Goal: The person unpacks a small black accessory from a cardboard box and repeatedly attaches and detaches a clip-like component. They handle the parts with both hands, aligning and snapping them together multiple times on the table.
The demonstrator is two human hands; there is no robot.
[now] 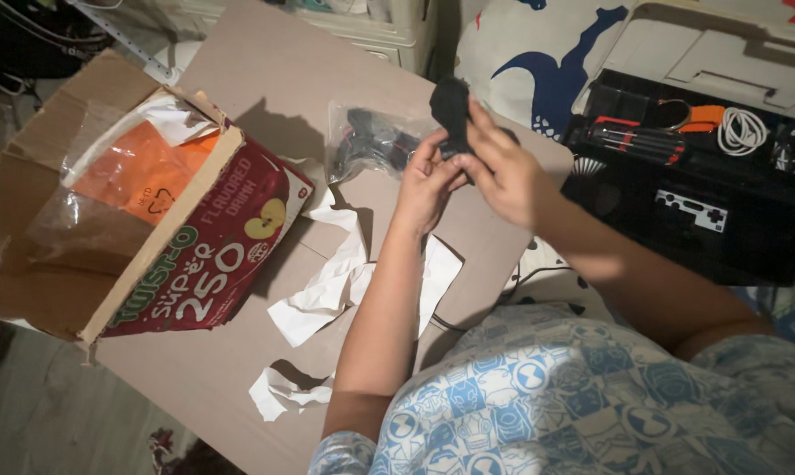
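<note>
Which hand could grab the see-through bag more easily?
Probably the left hand: it sits right beside the clear plastic bag. The right hand is farther off, gripping the black object.

Flat brown cardboard sheet [265, 79] serves as the work surface. Its far middle stretch lies bare — open room for a hand. On the left, an open cardboard box [116, 237] with clear plastic inside blocks that whole side. Torn white paper scraps [322, 281] litter the centre and near edge — low, loose clutter. A clear plastic bag [366, 141] of dark parts sits just left of both raised hands. To the right, an open black toolbox [688, 202], crowded with tools and a coiled white cable [742, 130], fills the space.
</note>
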